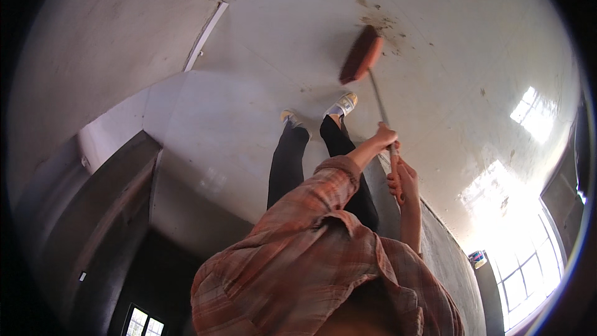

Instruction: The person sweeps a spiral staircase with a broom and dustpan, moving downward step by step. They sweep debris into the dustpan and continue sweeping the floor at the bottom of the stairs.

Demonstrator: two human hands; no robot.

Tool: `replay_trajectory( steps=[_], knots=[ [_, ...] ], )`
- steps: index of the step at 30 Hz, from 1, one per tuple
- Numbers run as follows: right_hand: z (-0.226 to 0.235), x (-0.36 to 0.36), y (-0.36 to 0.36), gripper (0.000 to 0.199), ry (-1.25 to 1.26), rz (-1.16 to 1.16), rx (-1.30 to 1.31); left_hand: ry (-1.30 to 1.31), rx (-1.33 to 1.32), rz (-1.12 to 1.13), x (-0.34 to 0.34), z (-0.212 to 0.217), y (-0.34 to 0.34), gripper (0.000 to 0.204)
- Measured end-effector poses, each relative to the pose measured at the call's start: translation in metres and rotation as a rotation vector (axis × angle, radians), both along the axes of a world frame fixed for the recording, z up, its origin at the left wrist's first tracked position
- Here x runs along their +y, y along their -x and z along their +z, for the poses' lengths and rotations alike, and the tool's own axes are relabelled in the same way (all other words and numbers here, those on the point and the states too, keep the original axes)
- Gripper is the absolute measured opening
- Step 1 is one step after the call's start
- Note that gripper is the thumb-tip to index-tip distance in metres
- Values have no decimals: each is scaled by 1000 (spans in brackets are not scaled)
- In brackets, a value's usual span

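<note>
A broom with a reddish-brown head (363, 56) reaches out ahead of me over the pale floor, its head slightly smeared by motion. My left hand (385, 135) is wrapped around the broom handle (379, 98) at its upper part. Closer to me, my right hand (405, 183) grips the handle's orange end section. The bristles are turned to the left, and I cannot tell whether they touch the floor. Brown dirt (388, 25) lies scattered just beyond the head. My shoes (341, 104) stand on the floor to the near side of the broom.
A grey wall (112, 37) curves along the left, with a white-edged end (206, 36). Light from a barred window (528, 274) at the lower right glares on the floor (261, 43). A small colourful container (477, 259) sits beside that window.
</note>
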State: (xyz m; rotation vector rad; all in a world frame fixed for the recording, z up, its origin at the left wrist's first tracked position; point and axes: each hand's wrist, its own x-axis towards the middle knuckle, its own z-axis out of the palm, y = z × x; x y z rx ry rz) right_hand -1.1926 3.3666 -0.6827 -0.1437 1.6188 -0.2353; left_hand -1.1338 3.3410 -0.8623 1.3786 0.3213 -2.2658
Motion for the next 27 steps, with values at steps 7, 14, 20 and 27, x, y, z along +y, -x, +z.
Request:
replay_trajectory(
  steps=[7, 14, 20, 27],
  knots=[
    [64, -27, 21, 44, 59, 101, 197, 145, 72, 55, -39, 71, 39, 43],
    [65, -69, -34, 47, 68, 186, -103, 171, -202, 282, -64, 82, -53, 38],
    [14, -136, -134, 42, 59, 297, -452, 156, -410, 572, -97, 40, -193, 32],
    [-75, -222, -292, 33, -25, 447, -530, -29, -424, 703, -156, -33, -371, 24]
  ],
)
